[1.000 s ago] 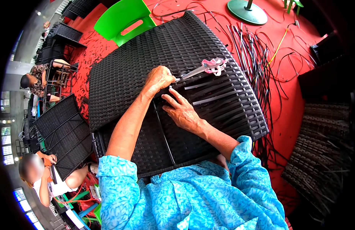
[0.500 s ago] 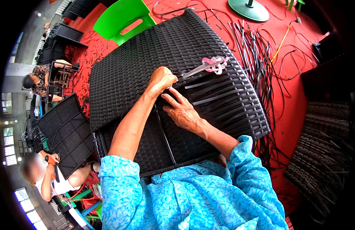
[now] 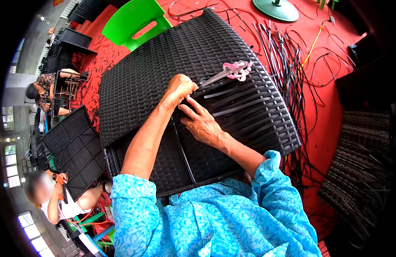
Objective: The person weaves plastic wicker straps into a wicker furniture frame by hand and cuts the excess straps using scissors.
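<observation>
A black woven panel [image 3: 159,64] of flat plastic strips lies in front of me, over my lap. My left hand [image 3: 180,89] is closed at the edge of the finished weave; what its fingers hold is hidden. Just below it, my right hand [image 3: 202,125] rests on the panel, its visible fingers spread and bent. Its index fingertip meets the left hand; the thumb is hidden. Loose black strips [image 3: 245,103] run across the panel to the right of my hands. A metal tool [image 3: 215,79] with a pink and white wrapped handle lies on the weave, its narrow end beside my left hand.
A green plastic chair [image 3: 133,21] stands beyond the panel. Long black strips [image 3: 283,64] are strewn over the red floor [image 3: 322,107]. A round green base [image 3: 276,9] stands far right. Two people sit at left, near another woven panel [image 3: 74,150]. A woven stack [image 3: 360,167] is at right.
Both hands keep almost the same places on the panel. The view has shifted slightly. The person at lower left has moved a hand a little.
</observation>
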`<state>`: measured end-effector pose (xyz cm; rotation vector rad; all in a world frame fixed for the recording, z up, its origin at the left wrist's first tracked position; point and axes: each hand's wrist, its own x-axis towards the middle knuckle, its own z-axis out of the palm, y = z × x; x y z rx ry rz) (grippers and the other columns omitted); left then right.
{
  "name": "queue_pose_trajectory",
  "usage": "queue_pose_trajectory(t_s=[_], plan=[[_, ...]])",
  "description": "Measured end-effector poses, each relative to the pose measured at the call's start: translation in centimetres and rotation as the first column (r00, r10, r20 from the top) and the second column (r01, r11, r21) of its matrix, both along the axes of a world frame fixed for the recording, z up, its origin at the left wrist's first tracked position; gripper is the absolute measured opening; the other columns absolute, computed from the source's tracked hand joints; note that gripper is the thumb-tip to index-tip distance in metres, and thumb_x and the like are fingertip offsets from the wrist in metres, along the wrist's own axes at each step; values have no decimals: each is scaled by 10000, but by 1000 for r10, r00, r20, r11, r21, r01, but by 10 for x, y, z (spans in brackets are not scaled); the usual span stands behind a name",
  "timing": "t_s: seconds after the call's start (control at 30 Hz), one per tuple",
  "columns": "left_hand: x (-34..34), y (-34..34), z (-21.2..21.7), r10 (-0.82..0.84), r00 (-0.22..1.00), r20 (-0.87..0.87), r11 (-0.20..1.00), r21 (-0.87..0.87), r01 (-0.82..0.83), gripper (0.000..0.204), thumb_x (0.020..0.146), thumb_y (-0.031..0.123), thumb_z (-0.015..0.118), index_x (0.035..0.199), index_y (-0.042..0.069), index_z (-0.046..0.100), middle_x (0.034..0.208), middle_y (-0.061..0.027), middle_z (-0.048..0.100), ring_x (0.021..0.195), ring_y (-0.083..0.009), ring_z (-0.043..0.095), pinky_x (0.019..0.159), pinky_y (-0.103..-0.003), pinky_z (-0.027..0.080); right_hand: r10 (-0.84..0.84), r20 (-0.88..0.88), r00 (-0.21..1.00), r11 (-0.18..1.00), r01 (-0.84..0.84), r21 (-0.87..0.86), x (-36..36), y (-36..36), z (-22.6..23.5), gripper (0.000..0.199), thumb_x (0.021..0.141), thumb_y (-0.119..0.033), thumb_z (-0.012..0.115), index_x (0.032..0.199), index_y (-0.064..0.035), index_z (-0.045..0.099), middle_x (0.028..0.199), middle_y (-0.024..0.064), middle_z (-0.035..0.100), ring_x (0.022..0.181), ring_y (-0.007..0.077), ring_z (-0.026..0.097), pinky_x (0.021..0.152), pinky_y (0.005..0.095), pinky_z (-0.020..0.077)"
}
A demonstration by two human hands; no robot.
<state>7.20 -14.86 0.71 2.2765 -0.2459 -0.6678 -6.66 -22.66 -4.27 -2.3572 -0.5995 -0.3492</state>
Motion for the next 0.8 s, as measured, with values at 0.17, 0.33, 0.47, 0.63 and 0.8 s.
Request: queue_pose_trajectory(t_s=[0.17, 0.33, 0.47, 0.63, 0.8], plan=[[2, 2, -9, 2, 996, 89, 1000, 21, -4, 145, 656, 123, 631, 590, 5, 575, 529, -19, 506, 435, -106, 446, 389, -252, 344, 0, 6, 1000, 1000, 0, -11, 0, 1, 1, 188, 754, -154, 602, 929, -92, 635, 1303, 90, 337, 1288, 309, 204, 1027, 398, 286], [-3, -6, 1, -150, 959, 242, 951, 301, 73, 167, 685, 243, 677, 709, 78, 661, 689, -119, 635, 665, -258, 620, 628, -375, 478, -14, 32, 999, 1000, 14, -1, 0, 3, 0, 158, 796, -169, 533, 863, -68, 633, 1292, 85, 364, 1280, 311, 218, 970, 404, 328], [-8, -7, 4, -144, 963, 229, 941, 333, 62, 162, 689, 249, 674, 725, 91, 673, 705, -120, 641, 701, -257, 625, 659, -368, 481, -17, 64, 998, 1000, 17, 1, 1, 2, -6, 159, 795, -174, 532, 866, -74, 635, 1298, 87, 360, 1275, 315, 223, 972, 402, 328], [-8, -8, 2, -85, 980, 178, 924, 382, 11, 206, 709, 264, 663, 751, 62, 677, 769, -153, 647, 732, -292, 630, 667, -393, 489, -29, 86, 996, 999, 32, -36, 0, 5, -4, 150, 778, -168, 546, 856, -76, 635, 1309, 95, 347, 1273, 327, 225, 972, 402, 328], [-16, -15, 3, -84, 937, 340, 934, 355, -45, 195, 669, 250, 675, 684, 57, 654, 665, -145, 617, 667, -271, 613, 628, -381, 466, -24, 39, 999, 994, 28, -110, 0, 3, -1, 178, 757, -163, 594, 904, -72, 639, 1297, 117, 330, 1258, 340, 239, 1009, 390, 321]])
